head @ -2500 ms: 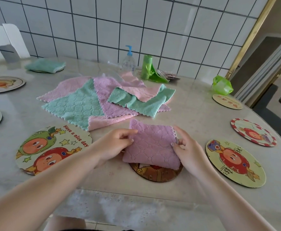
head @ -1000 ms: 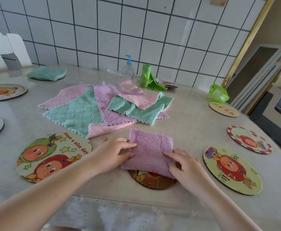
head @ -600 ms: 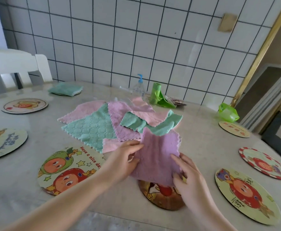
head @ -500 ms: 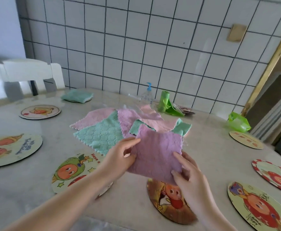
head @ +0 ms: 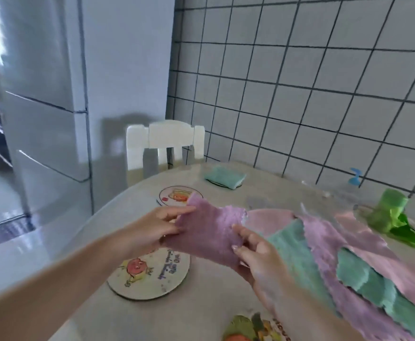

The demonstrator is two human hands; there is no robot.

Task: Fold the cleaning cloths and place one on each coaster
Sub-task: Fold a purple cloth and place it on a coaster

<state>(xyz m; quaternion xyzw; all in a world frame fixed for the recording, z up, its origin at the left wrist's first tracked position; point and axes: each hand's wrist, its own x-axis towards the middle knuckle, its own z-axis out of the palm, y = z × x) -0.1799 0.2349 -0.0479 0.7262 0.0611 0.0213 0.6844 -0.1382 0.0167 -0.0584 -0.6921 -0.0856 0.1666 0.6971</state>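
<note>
Both hands hold the folded purple cloth [head: 207, 232] in the air above the table [head: 201, 303]. Left hand [head: 152, 228]: fingers closed on the cloth's left edge, thumb on top near the upper corner. Right hand [head: 258, 252]: fingers closed on the right and lower edge, thumb lying across the front face. Cloth is clear of the tabletop and hangs partly over a round coaster [head: 149, 271] printed with a red cartoon figure; that coaster is bare. Second coaster [head: 179, 196] sits farther back, its near edge hidden behind the cloth's top corner, also bare. Third coaster lies at the far side near the wall, almost wholly covered by a folded teal cloth [head: 224, 177]. Fourth coaster [head: 253, 328] shows only partly at the bottom edge. To the right, a loose pile of unfolded cloths [head: 349, 262] in pink, purple and teal lies flat on the table, overlapping. Green plastic bag roll [head: 388, 212] rests beyond the pile by the tiled wall [head: 300, 94]. White chair [head: 164, 143] stands at the far table edge; refrigerator [head: 53, 94] to the left. Frame is motion-blurred.
</note>
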